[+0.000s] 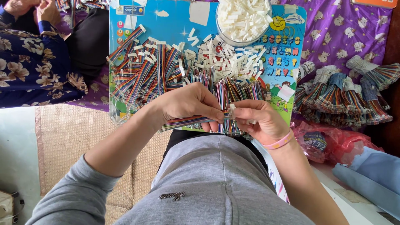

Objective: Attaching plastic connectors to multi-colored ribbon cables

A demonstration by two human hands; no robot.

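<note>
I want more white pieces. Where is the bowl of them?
The bowl of white connectors sits at the top middle of the head view, on the blue picture board, behind the loose connector pile.

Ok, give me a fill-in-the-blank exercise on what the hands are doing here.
1. The left hand pinches a flat multicoloured ribbon cable, and the right hand holds a small ____ connector at its end.
2. The right wrist wears a ____ band.
3. The round bowl holds loose white ____.

Missing words: white; pink; connectors
</note>
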